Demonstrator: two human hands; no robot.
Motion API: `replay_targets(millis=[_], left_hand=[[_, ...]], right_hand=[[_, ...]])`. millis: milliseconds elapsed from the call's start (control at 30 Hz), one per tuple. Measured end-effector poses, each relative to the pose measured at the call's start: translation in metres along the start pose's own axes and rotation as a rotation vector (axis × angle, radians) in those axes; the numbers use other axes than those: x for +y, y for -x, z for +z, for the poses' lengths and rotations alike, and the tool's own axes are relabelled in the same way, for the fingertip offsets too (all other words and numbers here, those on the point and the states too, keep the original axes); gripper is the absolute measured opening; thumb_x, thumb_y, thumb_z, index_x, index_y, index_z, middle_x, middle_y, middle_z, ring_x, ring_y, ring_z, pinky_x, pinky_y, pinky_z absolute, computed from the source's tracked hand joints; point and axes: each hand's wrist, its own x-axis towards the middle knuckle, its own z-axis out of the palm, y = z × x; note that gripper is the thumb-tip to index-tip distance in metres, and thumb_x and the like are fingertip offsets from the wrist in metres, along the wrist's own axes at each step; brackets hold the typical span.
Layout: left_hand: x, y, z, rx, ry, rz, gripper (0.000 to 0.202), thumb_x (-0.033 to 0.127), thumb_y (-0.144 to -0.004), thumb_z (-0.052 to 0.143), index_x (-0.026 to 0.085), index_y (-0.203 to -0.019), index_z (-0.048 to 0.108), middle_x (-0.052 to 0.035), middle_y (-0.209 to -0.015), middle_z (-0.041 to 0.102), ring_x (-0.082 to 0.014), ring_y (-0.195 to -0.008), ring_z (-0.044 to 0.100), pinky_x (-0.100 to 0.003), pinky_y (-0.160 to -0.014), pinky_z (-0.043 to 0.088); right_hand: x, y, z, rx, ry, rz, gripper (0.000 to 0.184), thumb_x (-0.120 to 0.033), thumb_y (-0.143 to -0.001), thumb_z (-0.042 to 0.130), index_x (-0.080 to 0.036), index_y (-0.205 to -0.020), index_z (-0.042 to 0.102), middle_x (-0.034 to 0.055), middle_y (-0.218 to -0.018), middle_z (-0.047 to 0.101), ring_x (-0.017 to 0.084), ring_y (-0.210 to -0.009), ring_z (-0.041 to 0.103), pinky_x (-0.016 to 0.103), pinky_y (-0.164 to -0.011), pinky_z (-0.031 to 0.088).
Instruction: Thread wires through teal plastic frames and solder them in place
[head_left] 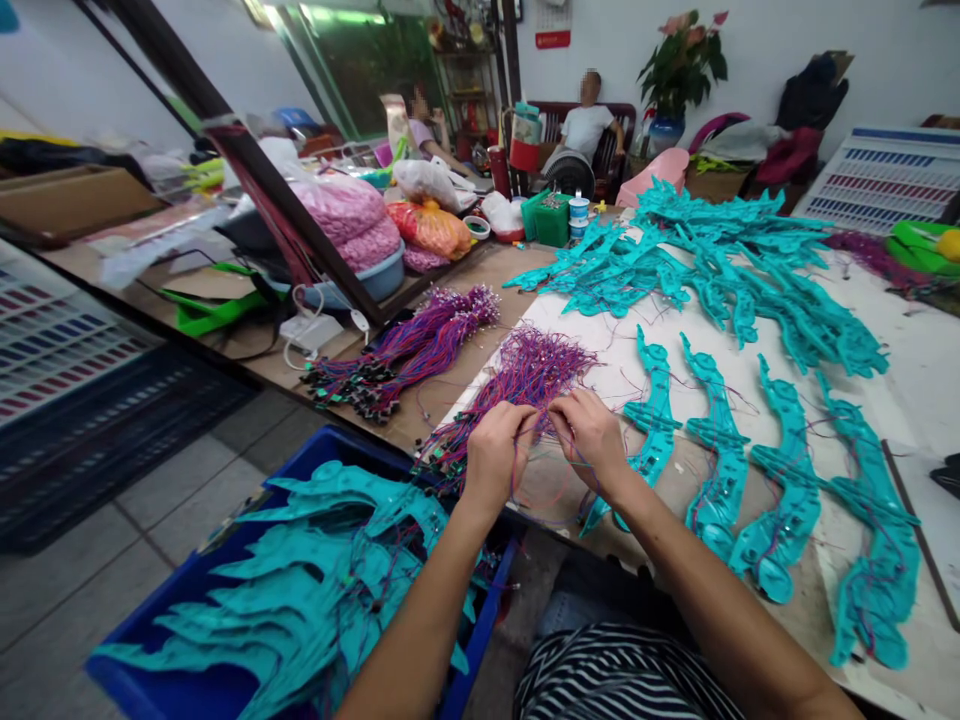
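No legible text anywhere

wire bundle point(517, 385) | purple-red strands (fanned out) | lying on table edge

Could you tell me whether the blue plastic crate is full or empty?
Nearly full: the blue plastic crate holds flat teal plastic pieces heaped to its rim.

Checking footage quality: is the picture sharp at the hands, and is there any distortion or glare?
Head view: soft, even indoor light, no hard shadows; the left hand, right hand and the wires they pinch are sharp; the wide lens tilts the dark post and stretches the corners; the window at the back glows greenish.
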Motion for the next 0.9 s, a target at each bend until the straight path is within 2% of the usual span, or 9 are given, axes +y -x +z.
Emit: replay_targets(millis=[67,133,200,300,400,567,667,767,900], left_hand=[[-0.002,-0.005,-0.006,-0.049,-0.036,0.041,0.021,0.026,-0.091,0.051,0.018,-0.081,0.067,-0.0054,-0.079,0.066,-0.0173,-0.077,0.060,-0.027,-0.073,0.046],[-0.005,-0.011,-0.010,-0.091,0.037,-0.005,0.021,0.029,-0.090,0.052,0.018,-0.080,0.067,-0.0043,-0.077,0.066,-0.0164,-0.074,0.059,-0.026,-0.071,0.046],[-0.007,-0.015,-0.011,-0.146,0.189,-0.111,0.021,0.032,-0.087,0.054,0.017,-0.078,0.067,-0.0030,-0.075,0.066,-0.0154,-0.071,0.058,-0.025,-0.070,0.047],[-0.009,-0.016,-0.008,-0.202,0.423,-0.296,0.024,0.038,-0.081,0.059,0.016,-0.075,0.067,-0.0011,-0.070,0.064,-0.0142,-0.066,0.056,-0.024,-0.065,0.045],[-0.005,-0.014,-0.002,-0.211,0.576,-0.438,0.031,0.046,-0.074,0.065,0.015,-0.077,0.069,-0.0003,-0.067,0.063,-0.0126,-0.061,0.052,-0.024,-0.060,0.042],[0.004,-0.014,0.004,-0.174,0.718,-0.594,0.041,0.053,-0.062,0.076,0.013,-0.072,0.069,0.0002,-0.061,0.059,-0.0102,-0.055,0.047,-0.023,-0.054,0.038],[0.002,-0.016,0.004,-0.171,0.738,-0.591,0.040,0.053,-0.065,0.074,0.014,-0.073,0.068,0.0012,-0.058,0.057,-0.0095,-0.053,0.045,-0.022,-0.051,0.035],[-0.003,-0.020,0.003,-0.187,0.653,-0.528,0.039,0.053,-0.069,0.071,0.014,-0.070,0.068,0.0014,-0.057,0.056,-0.0097,-0.052,0.045,-0.023,-0.052,0.035],[-0.007,-0.028,-0.002,-0.161,0.528,-0.478,0.039,0.054,-0.073,0.066,0.015,-0.067,0.069,-0.0002,-0.057,0.060,-0.0116,-0.053,0.048,-0.024,-0.054,0.038]], right_hand=[[0.001,-0.002,-0.002,-0.057,-0.012,-0.041,0.021,-0.021,-0.096,0.045,-0.018,-0.088,0.065,0.0080,-0.083,0.063,0.021,-0.082,0.054,0.031,-0.070,0.044],[0.002,-0.003,-0.003,-0.102,-0.101,-0.063,0.020,-0.021,-0.096,0.046,-0.018,-0.088,0.065,0.0077,-0.086,0.063,0.020,-0.082,0.054,0.031,-0.072,0.044],[0.003,-0.003,-0.003,-0.107,-0.267,-0.032,0.019,-0.021,-0.096,0.048,-0.019,-0.086,0.064,0.0063,-0.085,0.062,0.018,-0.081,0.054,0.030,-0.072,0.044],[0.005,-0.002,0.001,-0.047,-0.514,0.123,0.016,-0.022,-0.093,0.051,-0.019,-0.080,0.061,0.0028,-0.080,0.060,0.015,-0.075,0.055,0.027,-0.068,0.045],[0.008,-0.001,0.004,0.009,-0.620,0.263,0.015,-0.023,-0.089,0.054,-0.019,-0.077,0.062,0.0016,-0.076,0.061,0.014,-0.072,0.056,0.025,-0.064,0.045],[0.005,0.001,0.004,0.014,-0.624,0.216,0.013,-0.020,-0.084,0.057,-0.019,-0.090,0.068,0.0029,-0.082,0.063,0.013,-0.072,0.059,0.026,-0.065,0.048],[0.001,-0.001,0.002,0.047,-0.624,0.230,0.011,-0.024,-0.084,0.061,-0.020,-0.087,0.070,0.0028,-0.081,0.064,0.013,-0.071,0.059,0.025,-0.064,0.049],[0.002,-0.006,0.001,0.139,-0.660,0.352,0.016,-0.029,-0.086,0.060,-0.020,-0.080,0.071,0.0029,-0.078,0.065,0.014,-0.073,0.061,0.026,-0.063,0.049],[0.010,-0.014,-0.001,0.253,-0.713,0.492,0.017,-0.033,-0.084,0.062,-0.019,-0.082,0.072,0.0042,-0.082,0.067,0.015,-0.076,0.062,0.026,-0.060,0.049]])
